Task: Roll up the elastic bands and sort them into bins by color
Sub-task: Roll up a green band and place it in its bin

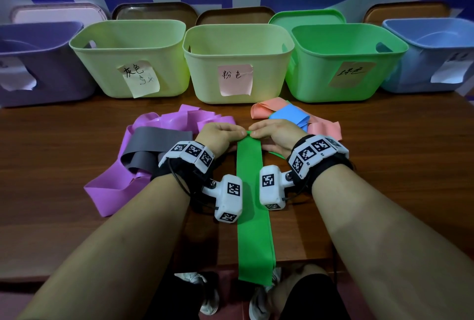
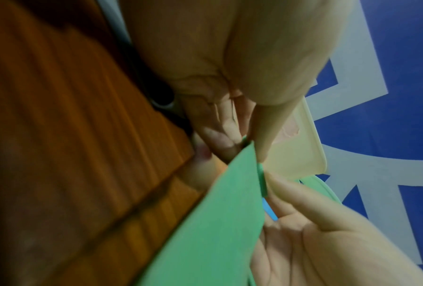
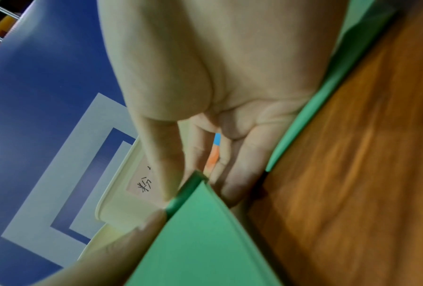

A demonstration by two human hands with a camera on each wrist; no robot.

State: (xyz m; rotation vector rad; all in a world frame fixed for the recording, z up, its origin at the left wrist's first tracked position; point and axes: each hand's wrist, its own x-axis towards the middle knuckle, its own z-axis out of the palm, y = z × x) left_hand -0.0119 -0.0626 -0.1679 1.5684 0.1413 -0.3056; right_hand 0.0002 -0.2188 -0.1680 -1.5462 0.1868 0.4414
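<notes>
A long green elastic band (image 1: 254, 206) lies flat down the middle of the wooden table (image 1: 384, 178) and hangs over its near edge. Its far end is turned over into a thin roll (image 3: 185, 190). My left hand (image 1: 220, 132) and right hand (image 1: 272, 131) meet at that far end, and both pinch the green band (image 2: 229, 222) between thumb and fingers. A purple band (image 1: 120, 181) and a grey band (image 1: 154, 145) lie tangled at the left. Pink (image 1: 324, 128) and blue (image 1: 289, 114) bands lie behind my right hand.
Several bins stand in a row at the back: purple (image 1: 38, 63), a pale yellow-green one with a grey label (image 1: 128, 55), a pale one with a pink label (image 1: 236, 63), green (image 1: 343, 60) and blue (image 1: 436, 55). Lids lean on the wall behind them.
</notes>
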